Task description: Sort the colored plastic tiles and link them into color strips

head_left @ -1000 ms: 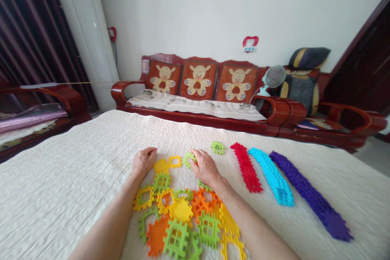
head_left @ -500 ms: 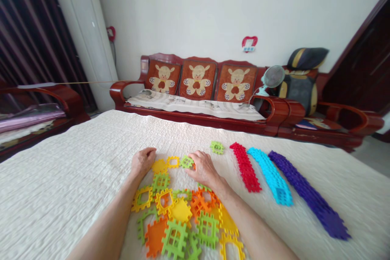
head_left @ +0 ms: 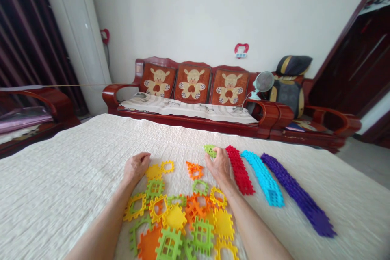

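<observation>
My right hand [head_left: 218, 164] reaches to the far part of the cloth, its thumb and fingers closed on a green window-pattern building tile [head_left: 210, 150]. Whether another green tile lies beneath it is hard to tell. My left hand [head_left: 136, 166] rests on the cloth with its fingers curled in, beside a solid yellow tile [head_left: 154, 172]; nothing shows in it. A yellow frame tile [head_left: 167, 166] lies just right of that one. Between the hands are orange tiles [head_left: 195, 170]. Nearer my body, green, yellow and orange tiles [head_left: 175, 216] lie in a loose, overlapping heap.
To the right lie three long rows of overlapped tiles: red [head_left: 240, 170], light blue [head_left: 264, 178] and purple [head_left: 297, 193]. A textured white cloth [head_left: 76, 170] covers the surface. Beyond it stand a wooden sofa [head_left: 183, 121] with bear cushions and a small fan [head_left: 263, 81].
My right hand has moved right and away from me, carrying a green window tile to where another green tile lay. The orange tiles are now uncovered. My left hand stays by the yellow tile.
</observation>
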{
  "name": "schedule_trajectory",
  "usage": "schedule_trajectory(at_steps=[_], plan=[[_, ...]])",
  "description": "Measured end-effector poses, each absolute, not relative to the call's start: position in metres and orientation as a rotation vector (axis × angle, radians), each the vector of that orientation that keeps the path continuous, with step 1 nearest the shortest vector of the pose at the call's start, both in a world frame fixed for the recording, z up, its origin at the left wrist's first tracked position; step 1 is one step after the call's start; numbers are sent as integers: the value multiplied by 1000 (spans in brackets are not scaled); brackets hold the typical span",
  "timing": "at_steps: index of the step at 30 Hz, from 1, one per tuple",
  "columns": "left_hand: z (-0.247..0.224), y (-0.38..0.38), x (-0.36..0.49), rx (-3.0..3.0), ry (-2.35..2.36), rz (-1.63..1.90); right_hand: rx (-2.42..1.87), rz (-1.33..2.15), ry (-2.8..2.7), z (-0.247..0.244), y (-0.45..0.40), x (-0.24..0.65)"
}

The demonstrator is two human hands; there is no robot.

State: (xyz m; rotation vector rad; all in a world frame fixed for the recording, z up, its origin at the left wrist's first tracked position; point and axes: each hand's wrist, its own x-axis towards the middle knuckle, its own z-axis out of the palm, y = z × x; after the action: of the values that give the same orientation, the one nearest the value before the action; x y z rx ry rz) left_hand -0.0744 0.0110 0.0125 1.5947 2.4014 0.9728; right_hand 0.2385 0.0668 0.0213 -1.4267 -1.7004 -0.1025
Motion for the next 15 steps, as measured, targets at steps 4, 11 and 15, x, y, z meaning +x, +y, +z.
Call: schedule_trajectory(at_steps=[4,11,15], plan=[[11,12,-75,1608,2404,981,-1583,-126,-1704,26,64,243],[8,13,-77,1606,2403,979,-1779,-213,-1767,25,62,241],[7,14,-77,1585,2406,989,-1847,-256,-1784,22,65,241]])
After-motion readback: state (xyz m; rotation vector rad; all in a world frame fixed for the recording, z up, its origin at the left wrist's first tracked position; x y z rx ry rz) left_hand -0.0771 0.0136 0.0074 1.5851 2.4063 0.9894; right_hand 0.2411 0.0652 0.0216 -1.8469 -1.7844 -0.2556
